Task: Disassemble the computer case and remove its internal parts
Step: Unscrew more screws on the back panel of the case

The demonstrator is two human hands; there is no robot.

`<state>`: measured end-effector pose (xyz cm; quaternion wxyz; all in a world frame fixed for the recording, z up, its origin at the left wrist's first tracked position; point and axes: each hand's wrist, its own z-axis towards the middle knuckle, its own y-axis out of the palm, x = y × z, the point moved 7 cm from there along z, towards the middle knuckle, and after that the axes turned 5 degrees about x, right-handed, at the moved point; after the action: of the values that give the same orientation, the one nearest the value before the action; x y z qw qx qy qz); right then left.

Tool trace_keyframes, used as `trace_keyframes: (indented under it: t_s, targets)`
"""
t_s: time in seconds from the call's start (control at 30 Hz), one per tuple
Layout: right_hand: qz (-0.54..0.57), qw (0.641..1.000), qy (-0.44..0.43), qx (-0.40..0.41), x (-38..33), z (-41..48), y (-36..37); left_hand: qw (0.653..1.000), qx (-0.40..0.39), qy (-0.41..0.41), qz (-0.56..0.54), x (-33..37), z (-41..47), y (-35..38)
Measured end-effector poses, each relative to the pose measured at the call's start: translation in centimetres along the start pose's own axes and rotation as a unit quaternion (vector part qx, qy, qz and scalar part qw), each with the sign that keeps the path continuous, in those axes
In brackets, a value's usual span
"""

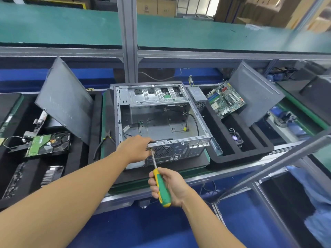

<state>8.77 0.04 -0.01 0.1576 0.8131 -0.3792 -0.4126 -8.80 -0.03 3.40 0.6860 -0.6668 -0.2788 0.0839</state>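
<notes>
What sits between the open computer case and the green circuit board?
A grey power supply box sits there, as the head view shows.

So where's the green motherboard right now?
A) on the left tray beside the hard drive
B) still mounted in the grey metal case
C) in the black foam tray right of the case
C: the green motherboard rests in the black foam tray right of the open grey metal computer case, whose floor shows only cables.
</notes>
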Motion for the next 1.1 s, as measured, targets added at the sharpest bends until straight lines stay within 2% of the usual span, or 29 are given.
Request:
trace_keyframes:
  t_s: [0.1, 0.23, 0.27, 0.33, 0.4, 0.47, 0.5, 0.53, 0.57, 0.67, 0.7, 0.73, 0.83, 0.97, 1.03, 1.07, 1.1]
  targets:
    - [-0.129, 0.985, -0.065, 0.094, -0.4, -0.2, -1.0, 1.000, 0.001, 0.009, 0.000, 0.3, 0.1, 0.0]
    - [-0.317, 0.912, -0.132, 0.224, -1.3, -1.1, -0.5, 1.000, 0.003, 0.013, 0.014, 0.5, -0.2, -0.4]
    - [-0.389, 0.873, -0.141, 0.258, -1.6, -1.5, -0.2, 1.000, 0.000, 0.011, 0.016, 0.5, -0.2, -0.4]
    - [-0.563, 0.747, -0.151, 0.320, -2.4, -2.2, 0.4, 1.000, -0.001, 0.008, 0.021, 0.5, -0.3, -0.5]
    - [-0.670, 0.627, -0.157, 0.365, -2.8, -2.8, 0.8, 1.000, 0.004, 0.007, 0.019, 0.6, -0.5, -0.8]
    - [-0.721, 0.553, -0.160, 0.385, -2.8, -3.1, 1.2, 1.000, 0.006, 0.012, 0.020, 0.8, -0.6, -0.9]
    - [-0.727, 0.546, -0.160, 0.385, -2.9, -3.2, 1.3, 1.000, 0.004, 0.014, 0.024, 0.9, -0.6, -0.9]
    - [-0.708, 0.574, -0.160, 0.379, -3.0, -3.1, 1.1, 1.000, 0.004, 0.015, 0.027, 0.9, -0.6, -0.9]
    - [-0.664, 0.631, -0.156, 0.369, -3.1, -2.9, 0.8, 1.000, 0.003, 0.013, 0.026, 0.9, -0.6, -0.9]
    - [-0.391, 0.856, -0.088, 0.326, -2.7, -2.5, -0.3, 1.000, 0.005, 0.016, 0.022, 0.9, -0.6, -1.0]
    - [-0.303, 0.905, -0.051, 0.294, -2.1, -2.4, -0.4, 1.000, 0.006, 0.017, 0.022, 1.0, -0.6, -0.9]
    - [-0.246, 0.935, -0.023, 0.255, -1.6, -2.3, -0.3, 1.000, 0.008, 0.019, 0.020, 1.0, -0.6, -0.9]
    - [-0.180, 0.970, -0.016, 0.164, -1.1, -2.3, 0.0, 1.000, 0.012, 0.022, 0.006, 0.9, -0.5, -0.8]
    - [-0.145, 0.975, -0.054, 0.159, -0.6, -2.4, -0.2, 1.000, 0.009, 0.027, 0.000, 1.0, -0.6, -0.9]
    - [-0.182, 0.964, -0.074, 0.182, -0.5, -2.5, 0.0, 1.000, 0.010, 0.025, 0.001, 1.0, -0.6, -0.9]
    - [-0.236, 0.945, -0.086, 0.210, -0.7, -2.7, 0.1, 1.000, 0.009, 0.023, 0.003, 1.0, -0.6, -0.9]
    - [-0.320, 0.908, -0.101, 0.252, -1.2, -3.1, 0.1, 1.000, 0.009, 0.020, 0.007, 1.0, -0.6, -0.9]
